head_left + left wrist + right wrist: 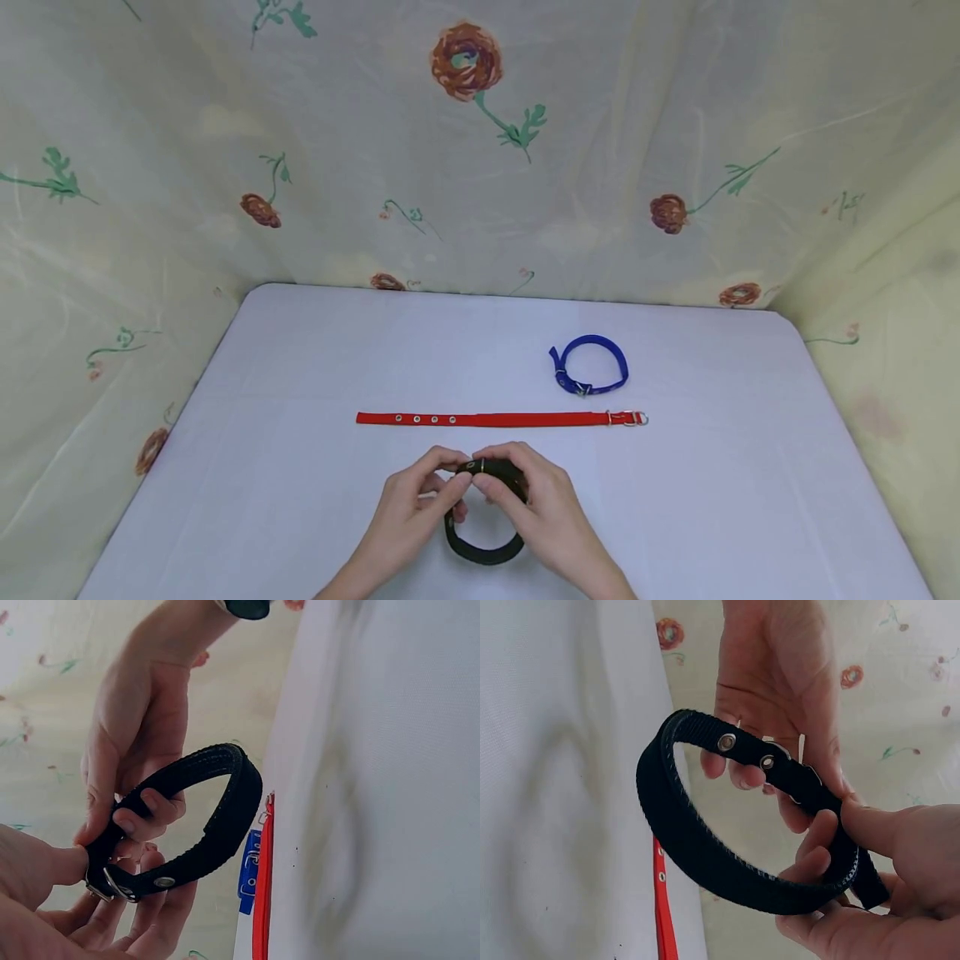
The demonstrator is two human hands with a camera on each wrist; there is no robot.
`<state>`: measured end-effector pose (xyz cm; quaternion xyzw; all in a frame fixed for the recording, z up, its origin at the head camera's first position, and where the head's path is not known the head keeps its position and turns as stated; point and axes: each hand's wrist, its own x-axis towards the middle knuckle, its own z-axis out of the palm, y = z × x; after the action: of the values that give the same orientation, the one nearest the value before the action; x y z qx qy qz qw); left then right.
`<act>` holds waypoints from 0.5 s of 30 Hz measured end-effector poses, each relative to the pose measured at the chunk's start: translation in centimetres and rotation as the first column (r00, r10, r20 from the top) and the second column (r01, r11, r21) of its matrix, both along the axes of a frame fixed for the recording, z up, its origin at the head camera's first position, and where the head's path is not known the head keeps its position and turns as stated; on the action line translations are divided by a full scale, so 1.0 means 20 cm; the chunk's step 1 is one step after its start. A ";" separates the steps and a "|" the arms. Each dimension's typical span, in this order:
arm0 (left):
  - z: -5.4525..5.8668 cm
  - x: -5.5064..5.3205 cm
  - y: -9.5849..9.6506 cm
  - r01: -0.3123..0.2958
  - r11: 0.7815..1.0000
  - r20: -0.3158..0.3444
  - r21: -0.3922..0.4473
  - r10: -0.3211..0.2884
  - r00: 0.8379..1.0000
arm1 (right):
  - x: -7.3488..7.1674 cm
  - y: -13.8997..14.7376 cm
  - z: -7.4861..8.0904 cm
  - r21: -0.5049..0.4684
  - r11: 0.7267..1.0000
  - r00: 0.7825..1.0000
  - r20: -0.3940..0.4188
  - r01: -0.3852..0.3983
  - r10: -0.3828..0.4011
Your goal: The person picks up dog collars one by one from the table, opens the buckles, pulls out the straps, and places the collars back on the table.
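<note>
A black collar [486,556], bent into a buckled loop, is held above the table near its front edge. My left hand [408,512] pinches it beside the metal buckle [100,891], thumb against the strap and fingers behind. From the other side, my right hand [543,500] grips the overlapping part of the band between thumb and curled fingers. Metal eyelets [727,742] show along the strap, and a short strap end [871,883] pokes out by the right fingers. In the head view, both thumbs meet at the top of the loop.
A red collar [525,420] lies stretched out flat just beyond the hands, its metal buckle to the right. Farther back on the right, a blue collar [625,367] lies fastened in a ring. Flowered cloth [585,192] surrounds the white table [750,467] at the back and sides.
</note>
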<state>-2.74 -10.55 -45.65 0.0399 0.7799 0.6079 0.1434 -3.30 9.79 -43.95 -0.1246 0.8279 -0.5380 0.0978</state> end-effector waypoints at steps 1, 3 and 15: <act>0.00 0.00 0.00 0.000 1.000 -0.005 0.006 0.000 1.000 | 0.00 0.00 0.00 0.004 1.000 1.000 0.001 0.007 -0.007; 0.00 0.00 0.01 0.000 1.000 -0.016 0.022 0.000 1.000 | 0.00 0.00 0.00 0.013 1.000 1.000 0.002 0.022 -0.023; 0.00 0.03 0.02 -0.043 0.997 -0.051 0.067 0.046 0.998 | 0.01 0.00 0.01 -0.004 0.997 0.995 0.062 0.072 -0.072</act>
<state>-2.22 -10.11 -45.66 0.0432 0.7636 0.6351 0.1080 -3.18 9.72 -43.78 -0.0782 0.8269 -0.5473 0.1034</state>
